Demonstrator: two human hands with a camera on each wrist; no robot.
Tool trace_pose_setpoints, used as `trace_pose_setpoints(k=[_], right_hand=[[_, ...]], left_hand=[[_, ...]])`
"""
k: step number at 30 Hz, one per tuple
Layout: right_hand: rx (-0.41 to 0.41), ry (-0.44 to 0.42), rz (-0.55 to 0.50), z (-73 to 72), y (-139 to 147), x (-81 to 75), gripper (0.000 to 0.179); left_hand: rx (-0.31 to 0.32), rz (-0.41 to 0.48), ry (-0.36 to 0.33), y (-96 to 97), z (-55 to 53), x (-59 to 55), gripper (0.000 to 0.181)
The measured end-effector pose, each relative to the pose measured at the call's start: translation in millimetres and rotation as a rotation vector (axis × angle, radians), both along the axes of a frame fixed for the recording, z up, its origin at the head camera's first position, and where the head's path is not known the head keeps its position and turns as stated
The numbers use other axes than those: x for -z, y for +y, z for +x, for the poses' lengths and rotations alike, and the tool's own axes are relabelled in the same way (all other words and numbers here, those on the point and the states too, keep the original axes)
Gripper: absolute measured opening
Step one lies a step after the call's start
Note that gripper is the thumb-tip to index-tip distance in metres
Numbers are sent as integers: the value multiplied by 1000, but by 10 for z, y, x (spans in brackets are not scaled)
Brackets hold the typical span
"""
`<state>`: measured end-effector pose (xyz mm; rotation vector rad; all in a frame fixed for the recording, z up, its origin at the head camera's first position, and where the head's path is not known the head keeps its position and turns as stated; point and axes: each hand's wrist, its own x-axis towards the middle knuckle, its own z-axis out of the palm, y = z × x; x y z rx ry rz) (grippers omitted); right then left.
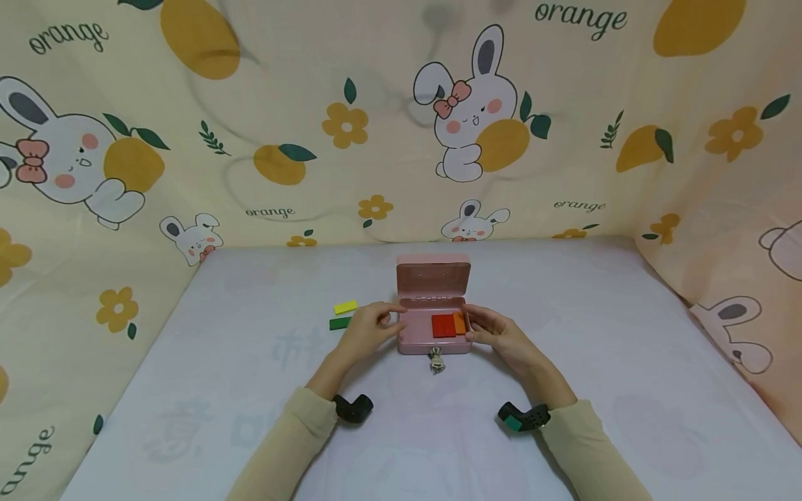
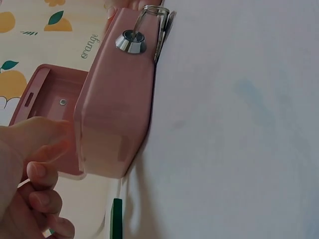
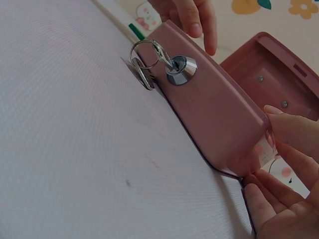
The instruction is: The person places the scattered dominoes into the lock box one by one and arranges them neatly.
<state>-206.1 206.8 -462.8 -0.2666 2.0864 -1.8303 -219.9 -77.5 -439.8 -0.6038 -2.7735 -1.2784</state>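
A pink metal cash box (image 1: 416, 346) stands on the table with its lid (image 1: 432, 280) raised. Red pieces (image 1: 443, 325) and an orange piece (image 1: 460, 323) lie inside on the right. Keys on a ring (image 3: 142, 67) hang from the front lock (image 3: 181, 70). My right hand (image 1: 509, 339) grips the box's right end, thumb at the rim and fingers along the side wall. At the left end my left hand (image 1: 366, 331) hovers by the rim with loosely bent fingers; nothing shows in it. Whether it touches the rim is unclear.
Left of the box lie a yellow strip (image 1: 345, 307) and a green strip (image 1: 339, 323), the green one partly behind my left hand. A white cloth (image 1: 426, 431) covers the table. Printed fabric (image 1: 376, 160) hangs at the back and sides.
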Motion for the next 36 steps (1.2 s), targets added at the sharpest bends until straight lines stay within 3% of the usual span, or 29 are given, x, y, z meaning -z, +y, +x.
trace_pose_setpoints(k=[13, 22, 30, 36], right_hand=[[-3, 5, -2, -1, 8, 10, 63], [3, 3, 8, 0, 7, 8, 63], [-1, 12, 8, -9, 18, 23, 65], [3, 11, 11, -13, 14, 35, 64]], left_hand=[[-35, 16, -44, -149, -33, -18, 27], [-48, -65, -64, -252, -115, 30, 29], [-40, -115, -31, -340, -210, 73, 28], [-30, -152, -61, -401, -246, 69, 28]])
